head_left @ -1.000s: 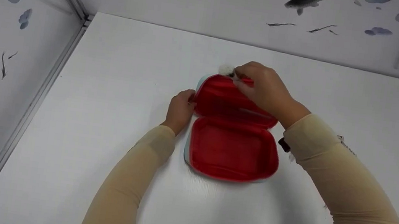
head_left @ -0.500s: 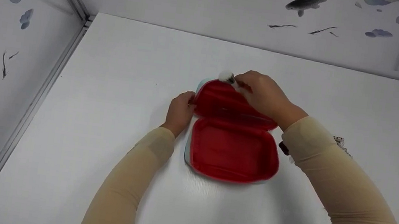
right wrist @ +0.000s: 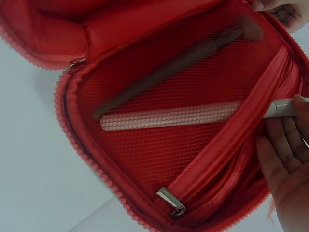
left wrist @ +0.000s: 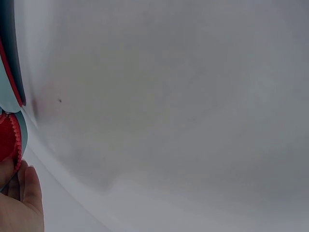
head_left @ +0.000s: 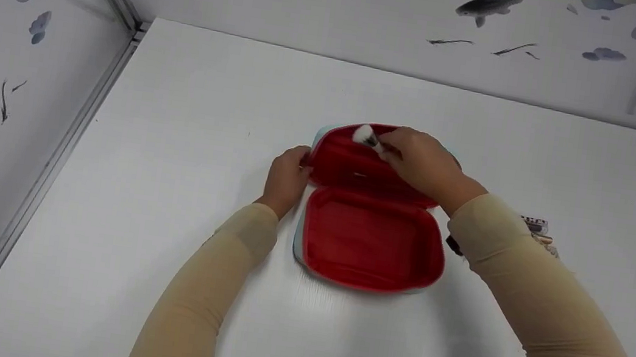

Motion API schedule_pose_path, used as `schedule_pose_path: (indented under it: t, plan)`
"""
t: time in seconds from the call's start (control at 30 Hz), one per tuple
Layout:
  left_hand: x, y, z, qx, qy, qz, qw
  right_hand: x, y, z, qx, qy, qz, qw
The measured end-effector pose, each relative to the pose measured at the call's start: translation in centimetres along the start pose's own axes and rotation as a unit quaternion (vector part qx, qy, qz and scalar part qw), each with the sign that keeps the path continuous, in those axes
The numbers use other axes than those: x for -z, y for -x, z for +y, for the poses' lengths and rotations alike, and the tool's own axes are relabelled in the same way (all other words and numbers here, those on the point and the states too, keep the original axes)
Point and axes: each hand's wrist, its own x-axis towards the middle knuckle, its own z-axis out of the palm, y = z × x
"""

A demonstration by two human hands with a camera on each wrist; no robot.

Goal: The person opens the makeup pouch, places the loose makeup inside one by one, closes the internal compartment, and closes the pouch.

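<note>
A zip case [head_left: 374,244] with red lining and a pale blue outside lies spread, its lid tilted up at the back. My left hand [head_left: 286,174] pinches the lid's left edge between thumb and fingers. Over the lid, my right hand [head_left: 425,163] grips a white-bristled makeup brush [head_left: 364,135] near its head. In the right wrist view the brush's white handle [right wrist: 169,116] runs behind the lid's mesh pocket [right wrist: 145,150], through its unzipped top. A dark-handled brush [right wrist: 169,70] also lies behind the mesh, slanting beside the white handle.
Several small items [head_left: 540,229] lie on the white table [head_left: 190,125] to the right, partly hidden by my right sleeve. A dark object [head_left: 454,245] shows under the right cuff. Patterned panels [head_left: 340,9] enclose the table's back and sides.
My right hand has come down toward me with the brush, its bristles moving from above the lid's top edge to in front of the red lining. The left hand has stayed put.
</note>
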Motion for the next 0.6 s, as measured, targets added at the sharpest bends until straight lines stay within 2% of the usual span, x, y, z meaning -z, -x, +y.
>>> schedule_pose_path:
  t: [0.17, 0.37, 0.6]
  plan:
    - [0.0, -0.1, -0.1, 0.001, 0.001, 0.002, 1.0, -0.4, 0.0, 0.0, -0.015, 0.008, 0.015, 0.9997]
    - [0.0, 0.0, 0.0, 0.002, -0.006, 0.003, 1.0, -1.0, -0.2, -0.1, -0.01, 0.026, 0.051, 0.9983]
    - [0.0, 0.0, 0.1, 0.009, 0.004, 0.001, 1.0, -1.4, -0.3, -0.4, -0.028, 0.034, 0.036, 0.9984]
